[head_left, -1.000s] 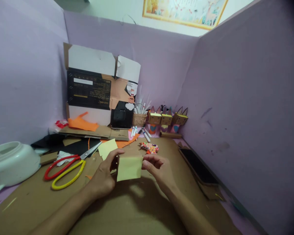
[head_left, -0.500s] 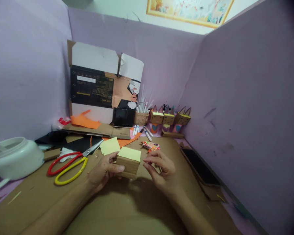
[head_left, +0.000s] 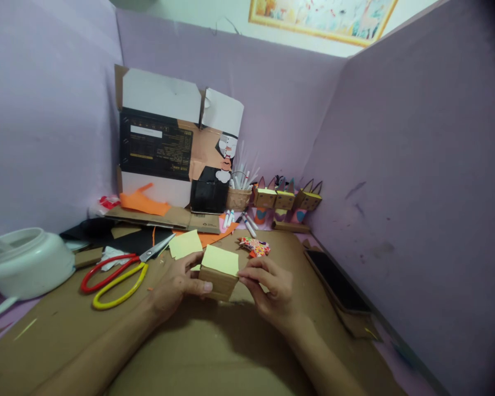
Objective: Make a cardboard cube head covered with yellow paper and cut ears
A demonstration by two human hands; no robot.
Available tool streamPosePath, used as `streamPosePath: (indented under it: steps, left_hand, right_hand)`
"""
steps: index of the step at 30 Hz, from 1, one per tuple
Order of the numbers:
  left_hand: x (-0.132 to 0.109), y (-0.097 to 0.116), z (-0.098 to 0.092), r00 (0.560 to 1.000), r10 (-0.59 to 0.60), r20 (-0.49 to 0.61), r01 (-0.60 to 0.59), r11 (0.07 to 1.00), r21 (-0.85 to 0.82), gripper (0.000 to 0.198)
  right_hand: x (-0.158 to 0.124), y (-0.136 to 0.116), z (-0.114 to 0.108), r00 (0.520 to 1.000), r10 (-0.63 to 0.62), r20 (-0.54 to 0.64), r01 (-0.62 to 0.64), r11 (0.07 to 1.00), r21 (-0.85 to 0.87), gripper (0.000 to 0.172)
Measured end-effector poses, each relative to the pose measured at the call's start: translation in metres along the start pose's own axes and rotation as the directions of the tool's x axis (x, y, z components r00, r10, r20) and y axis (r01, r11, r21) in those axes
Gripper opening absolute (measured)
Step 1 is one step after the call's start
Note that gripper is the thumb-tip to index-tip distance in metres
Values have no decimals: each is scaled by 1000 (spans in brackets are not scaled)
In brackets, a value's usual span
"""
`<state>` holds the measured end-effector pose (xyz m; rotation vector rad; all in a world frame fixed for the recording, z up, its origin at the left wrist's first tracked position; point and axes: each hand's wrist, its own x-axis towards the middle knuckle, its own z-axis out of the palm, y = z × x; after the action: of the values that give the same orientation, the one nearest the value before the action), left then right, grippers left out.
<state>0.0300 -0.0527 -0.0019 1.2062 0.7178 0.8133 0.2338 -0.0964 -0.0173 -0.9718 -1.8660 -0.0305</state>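
Note:
Both my hands hold a small cardboard box [head_left: 215,281] whose top face is covered with pale yellow paper. My left hand [head_left: 177,286] grips its left side, thumb across the front. My right hand [head_left: 270,289] pinches its right edge with closed fingers. The box hovers just above the brown cardboard work surface [head_left: 198,352]. A loose pale yellow paper square [head_left: 185,243] lies just behind my left hand.
Red-and-yellow scissors [head_left: 115,272] lie to the left, a white bowl [head_left: 22,269] at far left. A patterned paper scrap [head_left: 254,247] lies behind the box. A printed carton [head_left: 169,148], marker basket [head_left: 238,195], small box figures [head_left: 284,199] line the back wall. A phone [head_left: 336,280] rests at right.
The box was tipped with its yellow face toward me; it now has the yellow face turned upward. My right hand closed onto its right edge.

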Motion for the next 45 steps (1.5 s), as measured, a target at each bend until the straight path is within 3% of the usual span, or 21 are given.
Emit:
streamPosePath:
  steps: [16,27,41,43,45]
  left_hand:
    - [1,-4,4,1000,-17,11,18,998,-59,67]
    - [2,-6,3,999,-21,24,23,995,-92,68]
    - [1,-8,1,996,-9,88,22,989,-149,71]
    - [1,-7,2,996,2,90,12,988,-154,71]
    - [1,-6,3,997,33,68,-22,988,-153,72]
  right_hand:
    - [-1,-5,1,997,-63,36,68,980,-189,13]
    - [-1,-3,4,998,-66,21,65,998,9,16]
    - [-2,-1,1,989,-144,33,143,989,24,19]
    - [-3,-2,0,990,-132,39,130,990,57,20]
    - [-3,-3,-1,999,-43,14,41,990,134,20]
